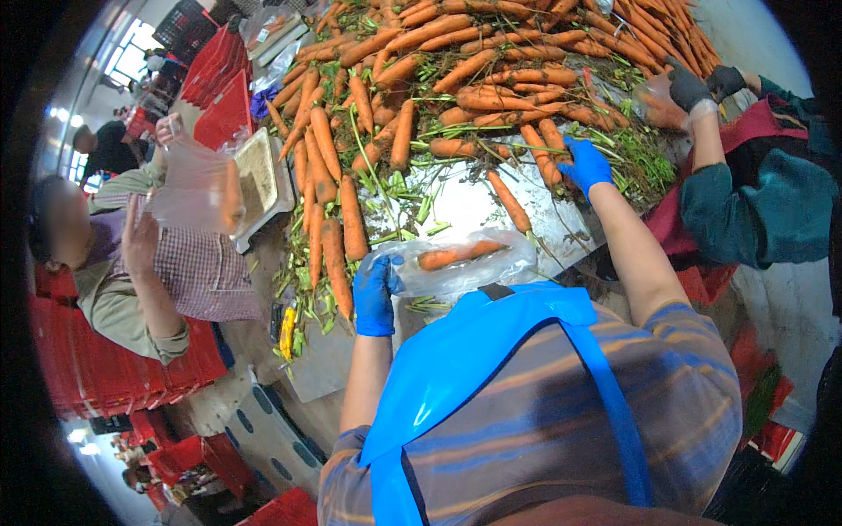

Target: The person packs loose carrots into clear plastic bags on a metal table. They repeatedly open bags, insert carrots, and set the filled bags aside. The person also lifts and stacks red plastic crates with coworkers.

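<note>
My left hand (376,294), in a blue glove, grips the edge of a clear plastic bag (526,255) at the table's near edge. One carrot (454,256) lies inside the bag. My right hand (585,167), also blue-gloved, reaches to the right side of the carrot pile, its fingers spread beside a carrot (543,158); whether it touches that carrot I cannot tell. A single carrot (508,201) lies between my hands, pointing away from me. The large carrot pile (487,72), with dirt and green stems, covers the far part of the table.
A yellow-handled tool (287,333) lies at the table's left edge near cut stems. At left, a co-worker holds a plastic bag (197,184) beside a white tray (260,174). Another co-worker's dark-gloved hands (689,85) hold bagged carrots at right. Red crates (227,108) stand beyond.
</note>
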The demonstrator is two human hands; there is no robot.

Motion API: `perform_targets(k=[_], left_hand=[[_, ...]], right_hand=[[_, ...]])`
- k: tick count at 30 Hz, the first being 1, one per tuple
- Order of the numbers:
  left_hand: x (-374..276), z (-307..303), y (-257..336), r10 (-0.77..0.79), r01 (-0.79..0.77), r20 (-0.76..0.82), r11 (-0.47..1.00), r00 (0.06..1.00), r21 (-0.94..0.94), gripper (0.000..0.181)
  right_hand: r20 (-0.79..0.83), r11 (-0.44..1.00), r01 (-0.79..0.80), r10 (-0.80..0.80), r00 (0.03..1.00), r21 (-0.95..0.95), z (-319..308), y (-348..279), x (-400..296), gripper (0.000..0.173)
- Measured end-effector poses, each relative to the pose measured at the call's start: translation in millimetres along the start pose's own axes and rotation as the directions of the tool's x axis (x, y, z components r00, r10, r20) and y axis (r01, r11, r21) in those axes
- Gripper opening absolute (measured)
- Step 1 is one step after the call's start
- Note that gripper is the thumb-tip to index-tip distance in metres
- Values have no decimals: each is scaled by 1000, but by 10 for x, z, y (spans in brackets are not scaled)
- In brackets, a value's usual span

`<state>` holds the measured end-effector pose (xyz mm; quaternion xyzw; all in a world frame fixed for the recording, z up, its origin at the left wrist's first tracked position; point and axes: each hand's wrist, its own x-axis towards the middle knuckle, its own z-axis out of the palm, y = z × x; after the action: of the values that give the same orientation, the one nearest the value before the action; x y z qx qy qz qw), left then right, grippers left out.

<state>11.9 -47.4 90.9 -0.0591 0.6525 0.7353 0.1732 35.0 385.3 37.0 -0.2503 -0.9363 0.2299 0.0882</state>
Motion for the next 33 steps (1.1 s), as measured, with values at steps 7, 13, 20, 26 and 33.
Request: perform_targets(k=[7,13,20,26,33], left_hand=[[3,-44,-63,-31,31,2,999,1000,37,24],[19,-79,-104,-28,28,43,1000,999,14,24],[64,-127,-129,-13,10,79,999,997,37,25],[27,-63,-59,171,-178,59,972,983,151,53],[40,-17,398,271,-443,484,849,832,287,86]], right_hand=[[-519,902,182,52,853,390,-183,221,513,32],[-89,1000,-18,18,996,3,-84,162,211,27],[271,980,-175,143,952,96,397,559,150,56],[507,318,-541,188,841,778,-43,321,-130,48],[703,207,-672,-217,677,711,-505,456,-585,42]])
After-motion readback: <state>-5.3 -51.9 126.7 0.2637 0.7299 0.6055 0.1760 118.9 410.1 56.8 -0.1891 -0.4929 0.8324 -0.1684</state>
